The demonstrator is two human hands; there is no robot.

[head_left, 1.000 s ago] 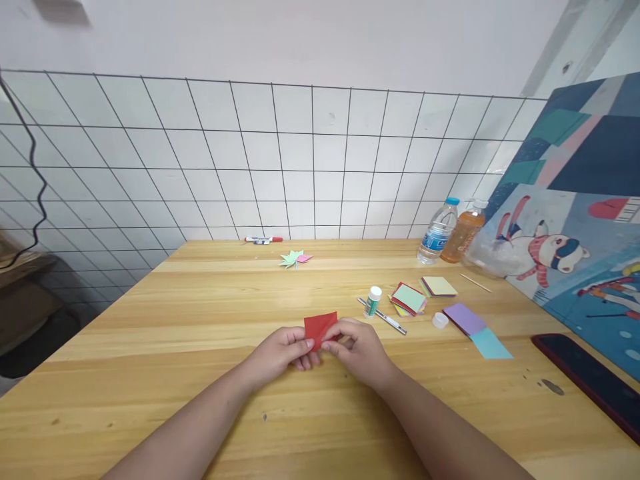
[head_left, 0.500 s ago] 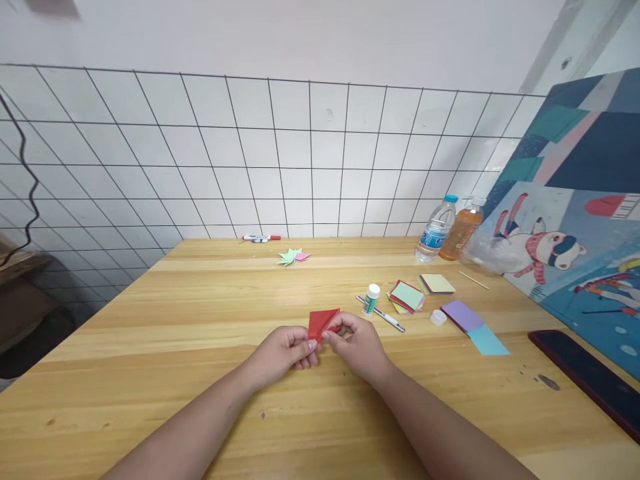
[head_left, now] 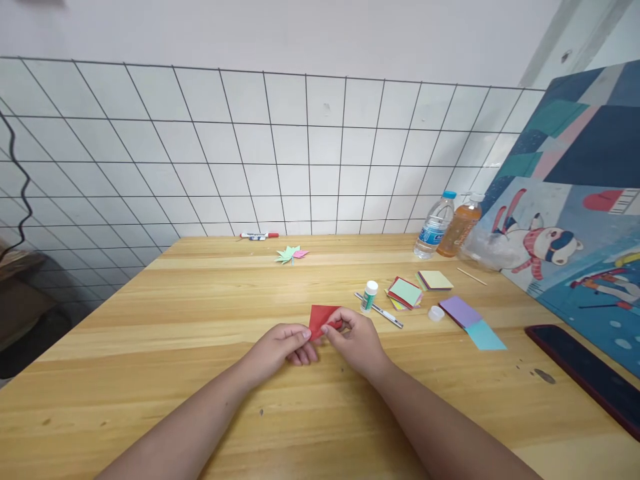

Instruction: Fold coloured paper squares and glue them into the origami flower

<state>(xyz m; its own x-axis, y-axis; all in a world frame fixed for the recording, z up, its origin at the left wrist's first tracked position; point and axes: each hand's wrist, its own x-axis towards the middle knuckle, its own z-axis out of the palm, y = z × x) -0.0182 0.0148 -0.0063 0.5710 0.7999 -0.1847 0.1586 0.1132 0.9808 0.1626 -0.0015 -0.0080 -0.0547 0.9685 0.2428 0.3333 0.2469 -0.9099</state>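
At mid-bench, both hands meet over a small folded red paper (head_left: 321, 316). Left hand (head_left: 281, 347) pinches the paper's lower left edge between thumb and fingertips; remaining fingers curled under. Right hand (head_left: 353, 340) pinches the paper's right side, thumb on top, fingers partly hiding the lower right corner. Paper shows a pointed, roughly triangular outline, held just above or on the bench (head_left: 200, 320); contact with the surface cannot be told.

To the right of the hands: a small glue bottle (head_left: 370, 295) standing upright, a slim pen-like tool (head_left: 380, 311) lying just beside it, and a loose white cap (head_left: 436, 313). Near these, two stacks of coloured paper squares (head_left: 406, 293), and a purple sheet overlapping a light blue sheet (head_left: 473, 321).

At the far edge: a folded paper shape in green and pink (head_left: 291, 255), and a red marker (head_left: 259, 235) against the wire grid panel (head_left: 250, 147). Far right corner: a clear water bottle (head_left: 434, 227) touching an orange drink bottle (head_left: 460, 228). A thin wooden stick (head_left: 471, 277) lies near them. A dark phone (head_left: 585, 373) lies at the right edge, below a leaning painted picture (head_left: 575, 213).
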